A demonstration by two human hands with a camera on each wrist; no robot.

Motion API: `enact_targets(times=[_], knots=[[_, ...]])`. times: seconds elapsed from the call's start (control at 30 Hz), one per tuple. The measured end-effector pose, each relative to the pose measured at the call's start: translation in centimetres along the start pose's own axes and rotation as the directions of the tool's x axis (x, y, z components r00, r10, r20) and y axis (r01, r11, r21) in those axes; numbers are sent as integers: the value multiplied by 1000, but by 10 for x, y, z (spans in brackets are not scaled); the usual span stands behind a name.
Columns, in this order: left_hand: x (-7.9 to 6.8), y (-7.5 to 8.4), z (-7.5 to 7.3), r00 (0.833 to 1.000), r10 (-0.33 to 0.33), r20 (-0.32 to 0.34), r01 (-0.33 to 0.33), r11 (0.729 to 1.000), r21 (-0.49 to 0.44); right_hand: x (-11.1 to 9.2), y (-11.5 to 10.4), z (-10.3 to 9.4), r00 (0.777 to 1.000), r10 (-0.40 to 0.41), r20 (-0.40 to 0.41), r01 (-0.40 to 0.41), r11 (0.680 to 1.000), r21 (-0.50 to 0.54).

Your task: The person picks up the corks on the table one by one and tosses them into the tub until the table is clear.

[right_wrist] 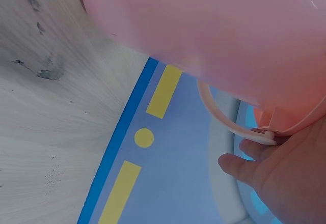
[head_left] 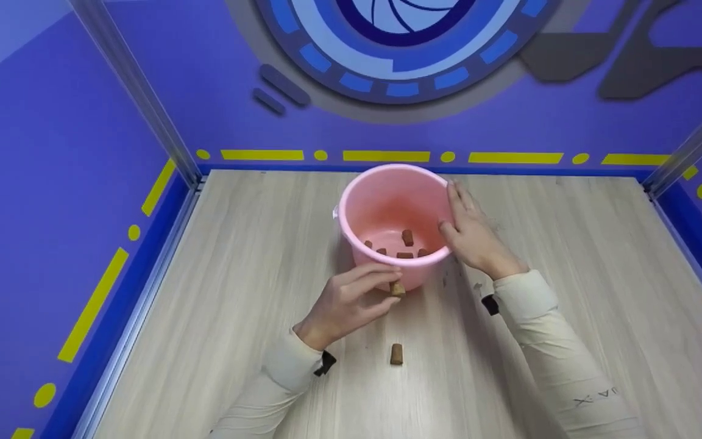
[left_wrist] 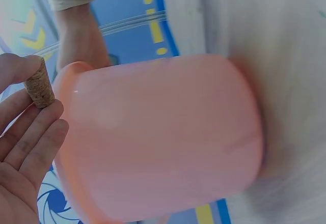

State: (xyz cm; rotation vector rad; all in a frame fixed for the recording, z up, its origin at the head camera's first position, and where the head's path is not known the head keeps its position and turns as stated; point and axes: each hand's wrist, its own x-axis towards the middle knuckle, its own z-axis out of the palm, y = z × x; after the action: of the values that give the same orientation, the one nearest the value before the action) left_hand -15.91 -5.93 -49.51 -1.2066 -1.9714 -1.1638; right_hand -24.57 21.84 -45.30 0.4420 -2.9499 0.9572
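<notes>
A pink bucket (head_left: pixel 401 168) stands on the table, with several small brown corks (head_left: pixel 407 238) on its floor. My left hand (head_left: pixel 351 302) is in front of the bucket, just below its near rim. Between thumb and fingertips it pinches a tapered cork (left_wrist: pixel 39 84), which the left wrist view shows outside the bucket wall. At the bucket's right side, my right hand (head_left: pixel 479 241) holds the rim, close to where the pale handle (right_wrist: pixel 224 119) joins in the right wrist view. Another cork (head_left: pixel 396 354) lies on the table nearer to me.
The pale wood-grain table (head_left: pixel 253 256) is bounded by a blue back wall (head_left: pixel 217 116) and side panels, with metal posts (head_left: pixel 138 85) at the corners. Dark scuff marks (right_wrist: pixel 49 74) show on the tabletop right of the bucket.
</notes>
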Motion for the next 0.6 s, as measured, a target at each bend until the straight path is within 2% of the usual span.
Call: enact_targets(times=[0.17, 0.37, 0.5, 0.6], knots=[[13, 2, -1, 999, 3, -54, -2, 1000, 14, 0, 1, 1, 1000, 4, 2, -4, 1000, -4], [32, -3, -2, 990, 25, -137, -27, 1000, -13, 0, -1, -2, 1000, 0, 7, 0, 1000, -13], [40, -9, -1, 982, -17, -190, 17, 1000, -3, 1, -1, -2, 1000, -6, 6, 6, 1000, -18], [42, -14, 0, 977, -54, -206, 57, 998, 12, 2, -1, 0, 1000, -12, 9, 12, 1000, -16]])
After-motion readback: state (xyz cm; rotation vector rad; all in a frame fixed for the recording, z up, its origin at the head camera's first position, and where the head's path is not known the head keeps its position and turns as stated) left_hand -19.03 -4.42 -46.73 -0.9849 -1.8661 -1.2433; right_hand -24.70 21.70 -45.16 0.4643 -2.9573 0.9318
